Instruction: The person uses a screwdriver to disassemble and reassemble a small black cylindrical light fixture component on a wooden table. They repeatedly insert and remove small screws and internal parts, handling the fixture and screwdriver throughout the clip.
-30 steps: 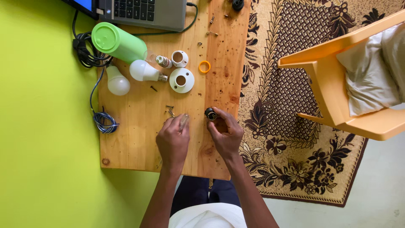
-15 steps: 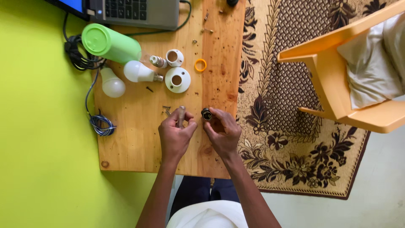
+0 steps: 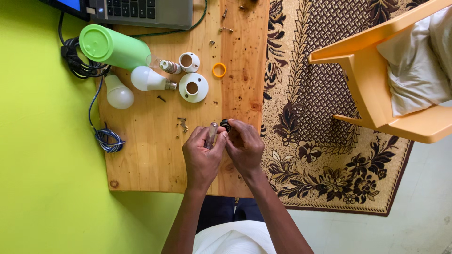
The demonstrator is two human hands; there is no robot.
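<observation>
Over the near part of a small wooden table (image 3: 141, 155), my two hands meet. My left hand (image 3: 201, 155) grips a slim brownish tool, probably a screwdriver (image 3: 210, 135), with its tip pointing away from me. My right hand (image 3: 245, 146) pinches a small black round part (image 3: 226, 124) against the tool's tip. A few loose screws (image 3: 182, 123) lie just beyond my left hand.
Farther back lie two white bulbs (image 3: 118, 96), a white round lamp holder base (image 3: 193, 88), a small white cup-shaped part (image 3: 189, 61), an orange ring (image 3: 218, 70), a green bottle (image 3: 113, 47), a laptop (image 3: 141, 9) and coiled cables (image 3: 107, 138). An orange plastic chair (image 3: 381, 80) stands on the patterned rug (image 3: 320, 155) to the right.
My hands have come together: the left one now holds the slim tool up against the black part in my right hand. The view has shifted slightly.
</observation>
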